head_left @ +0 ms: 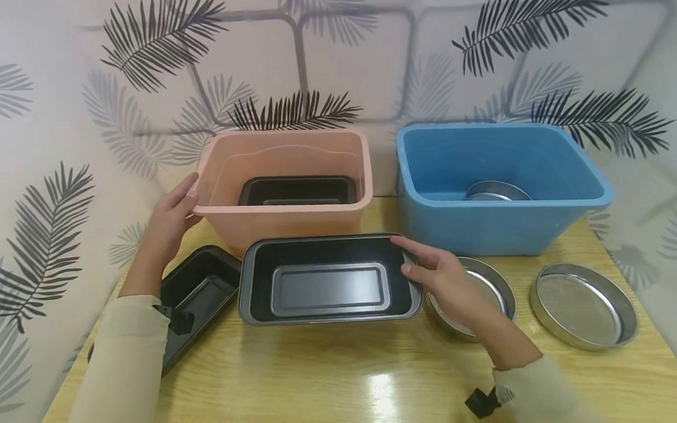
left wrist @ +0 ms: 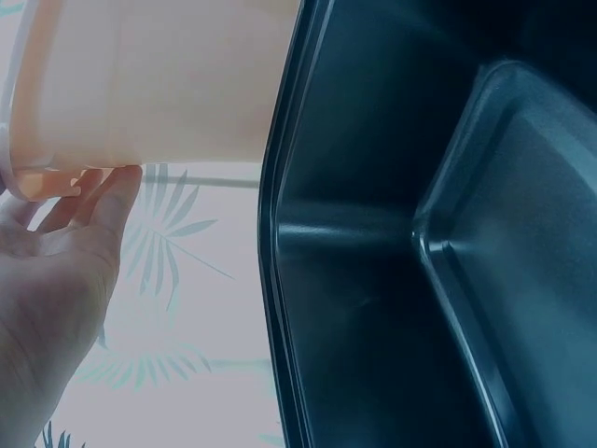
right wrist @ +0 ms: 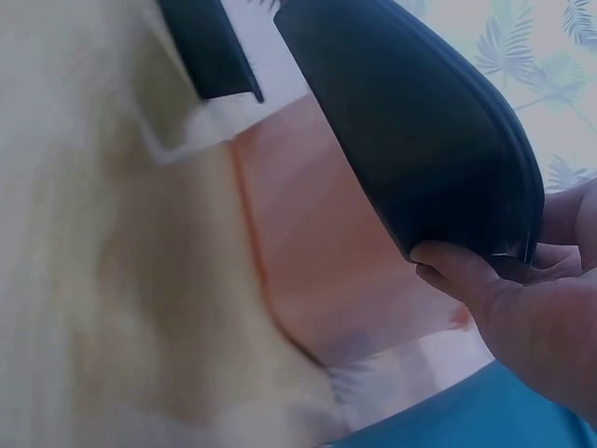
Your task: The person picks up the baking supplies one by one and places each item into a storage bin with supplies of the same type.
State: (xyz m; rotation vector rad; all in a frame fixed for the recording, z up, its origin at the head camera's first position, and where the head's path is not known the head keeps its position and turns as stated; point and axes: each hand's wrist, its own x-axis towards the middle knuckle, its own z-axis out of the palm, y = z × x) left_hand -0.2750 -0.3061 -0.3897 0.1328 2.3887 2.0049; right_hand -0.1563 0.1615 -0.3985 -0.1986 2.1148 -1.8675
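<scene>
My right hand (head_left: 446, 281) grips a dark loaf pan (head_left: 329, 287) by its right end, thumb on one side and fingers on the other. The pan is raised over the table in front of the pink bin (head_left: 283, 225), its inside facing me. At the bin's left rim, my left hand (head_left: 172, 213) holds the edge, with fingers under the lip in the left wrist view. Another dark loaf pan (head_left: 298, 189) lies inside the pink bin. A third loaf pan (head_left: 202, 288) rests on the table at the left, partly behind my left forearm.
A blue bin (head_left: 481, 228) stands to the right of the pink one, with a round metal pan (head_left: 496, 192) inside. Two more round pans lie before it, one (head_left: 499, 285) partly behind my right hand and one (head_left: 583, 306) farther right. Patterned wall (head_left: 357, 59) closes off the back.
</scene>
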